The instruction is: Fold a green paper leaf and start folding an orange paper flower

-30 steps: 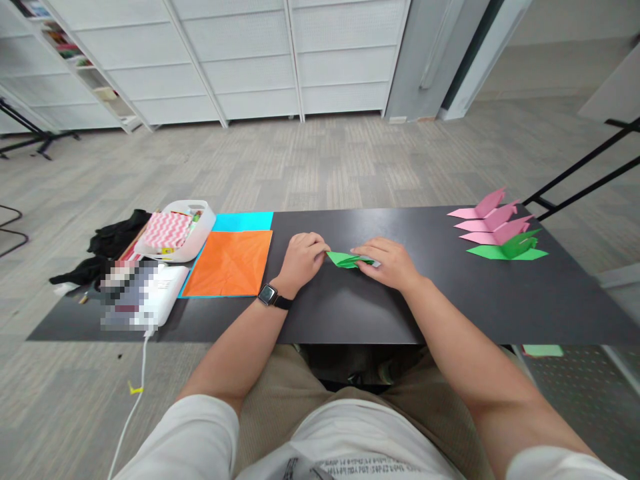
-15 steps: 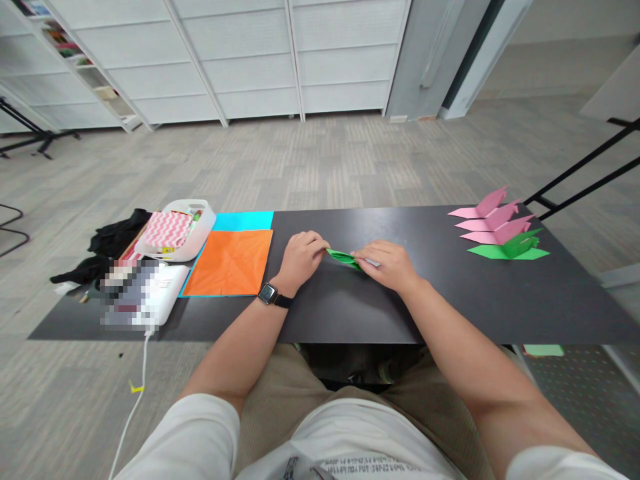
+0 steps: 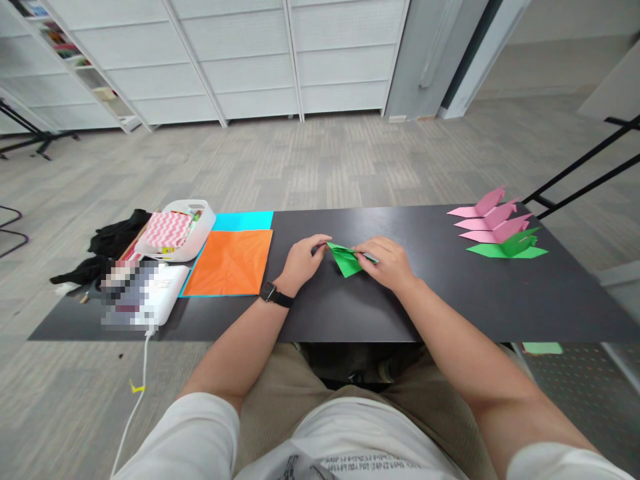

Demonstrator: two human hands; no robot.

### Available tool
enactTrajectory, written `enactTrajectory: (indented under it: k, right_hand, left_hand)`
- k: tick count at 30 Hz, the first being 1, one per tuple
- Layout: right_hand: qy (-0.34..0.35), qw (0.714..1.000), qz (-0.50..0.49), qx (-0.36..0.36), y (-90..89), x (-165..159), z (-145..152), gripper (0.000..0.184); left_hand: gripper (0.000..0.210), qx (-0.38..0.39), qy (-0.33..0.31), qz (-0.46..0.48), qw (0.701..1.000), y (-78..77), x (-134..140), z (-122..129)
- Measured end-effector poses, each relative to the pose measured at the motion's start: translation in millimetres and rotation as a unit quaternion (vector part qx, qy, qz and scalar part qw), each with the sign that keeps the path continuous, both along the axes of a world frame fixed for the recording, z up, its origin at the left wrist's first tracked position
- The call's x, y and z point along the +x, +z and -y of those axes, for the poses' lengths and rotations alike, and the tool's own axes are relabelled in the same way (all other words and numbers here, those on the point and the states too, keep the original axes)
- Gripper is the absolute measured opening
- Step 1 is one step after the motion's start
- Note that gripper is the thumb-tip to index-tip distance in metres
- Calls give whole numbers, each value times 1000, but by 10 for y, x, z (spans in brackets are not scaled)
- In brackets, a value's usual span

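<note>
A piece of folded green paper (image 3: 346, 261) is held between my hands above the middle of the dark table. My left hand (image 3: 303, 259), with a black watch on its wrist, pinches the paper's left tip between thumb and finger. My right hand (image 3: 384, 260) grips the other end, its fingers covering part of the folds. A triangular flap of the paper hangs down toward me. At the table's right stand several folded paper birds: pink ones (image 3: 493, 217) behind one green bird (image 3: 513, 247).
Left of my hands, orange paper sheets (image 3: 230, 263) lie over blue ones (image 3: 245, 220). Beyond them are a white plastic basket (image 3: 204, 230) with a pink-striped item, a white device with a cable (image 3: 145, 363), and black cloth (image 3: 117, 233). The dark table (image 3: 450, 307) ends close to my lap.
The green paper has turned from a thin, edge-on strip so that a broad triangular flap now shows below it. Both hands stay nearly in place, still holding its ends.
</note>
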State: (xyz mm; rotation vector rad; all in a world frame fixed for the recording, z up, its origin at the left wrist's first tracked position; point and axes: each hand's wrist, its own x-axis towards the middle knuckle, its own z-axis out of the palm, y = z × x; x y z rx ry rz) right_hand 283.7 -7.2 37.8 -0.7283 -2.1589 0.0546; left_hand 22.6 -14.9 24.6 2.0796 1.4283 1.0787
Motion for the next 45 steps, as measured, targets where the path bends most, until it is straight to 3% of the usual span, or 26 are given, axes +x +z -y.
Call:
enactTrajectory:
  k: [11,18,25,35,45]
  right_hand:
    - [13,999,23,-23,-39,-7,-4,19]
    - [-25,999,2,-42,-22,1,-15,18]
    - [8,999,19,-49,-37,4,-23,17]
    - [0,998,-37,-55,-30,-5,-1,20]
    - [-15,982,-145,-123,12,-50,-1,15]
  left_hand:
    - [22,-65,3,101,993,-126,-47,-85]
    - [27,-56,-10,93,994,-41,-16,-36]
    - [40,-78,0,123,989,-3,-35,-20]
    - [38,-83,-8,126,989,17,-21,-17]
    - [48,-121,-40,186,974,-4,-8,-38]
